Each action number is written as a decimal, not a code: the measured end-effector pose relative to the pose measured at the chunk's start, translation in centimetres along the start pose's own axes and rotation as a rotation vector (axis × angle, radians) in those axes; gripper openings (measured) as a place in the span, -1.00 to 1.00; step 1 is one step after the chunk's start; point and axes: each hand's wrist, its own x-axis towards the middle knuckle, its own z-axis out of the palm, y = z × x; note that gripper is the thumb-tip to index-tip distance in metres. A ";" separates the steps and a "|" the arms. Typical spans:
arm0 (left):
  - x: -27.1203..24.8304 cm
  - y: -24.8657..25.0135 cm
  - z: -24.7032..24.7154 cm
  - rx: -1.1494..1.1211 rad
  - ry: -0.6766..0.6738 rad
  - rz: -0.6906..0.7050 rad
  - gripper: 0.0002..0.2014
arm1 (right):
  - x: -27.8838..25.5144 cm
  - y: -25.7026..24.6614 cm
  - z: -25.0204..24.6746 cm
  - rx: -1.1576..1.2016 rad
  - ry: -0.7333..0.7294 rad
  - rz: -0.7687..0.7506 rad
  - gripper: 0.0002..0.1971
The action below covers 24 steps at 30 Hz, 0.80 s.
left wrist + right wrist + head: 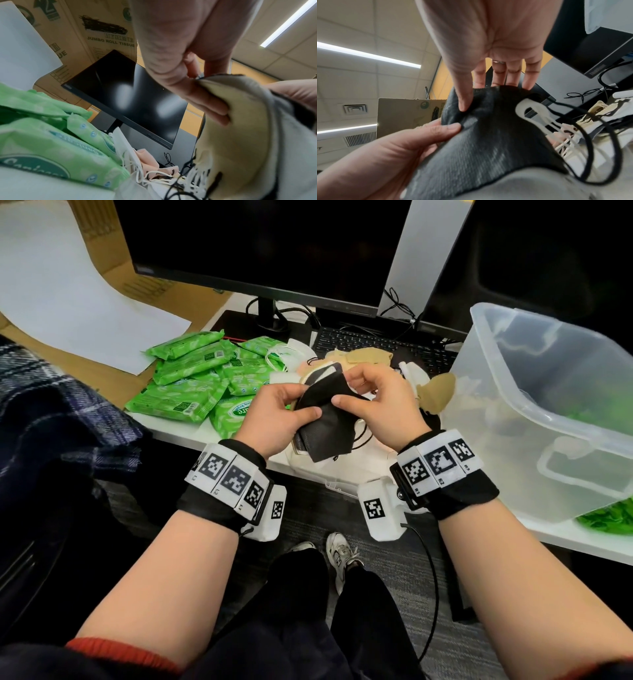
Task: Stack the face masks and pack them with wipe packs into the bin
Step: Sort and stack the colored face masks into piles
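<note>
Over the desk's front edge, both hands hold a small stack of face masks with a black mask (325, 422) on top. My left hand (301, 404) grips the stack's left side, thumb on the black fabric and fingers (197, 97) under a cream mask (240, 121). My right hand (346, 392) pinches the black mask (488, 142) at its upper edge, thumb (464, 100) pressing down. Loose white, pink and beige masks (363, 359) lie in a heap just behind. Several green wipe packs (191, 378) are piled to the left. The clear plastic bin (582, 474) stands at the right.
A black monitor (260, 244) and keyboard (370, 342) sit behind the masks. Something green shows through the bin's far wall (603, 405). White paper (68, 296) and cardboard boxes fill the back left. A plaid cloth (51, 412) lies at the left.
</note>
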 end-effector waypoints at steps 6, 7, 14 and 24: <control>0.1 0.0 0.0 -0.014 0.009 0.009 -0.70 | -0.3 0.4 -0.1 0.113 0.091 -0.037 -0.68; 0.1 0.0 0.0 -0.018 0.016 0.013 -0.70 | -0.2 0.4 -0.1 0.126 0.102 -0.046 -0.67; 0.1 -0.1 -0.1 -0.054 -0.011 0.005 -0.73 | 0.2 0.2 -0.1 0.189 0.023 -0.044 -0.70; 0.0 -0.1 -0.1 -0.073 -0.004 -0.003 -0.76 | 0.5 0.6 -0.5 0.266 -0.100 -0.049 -0.76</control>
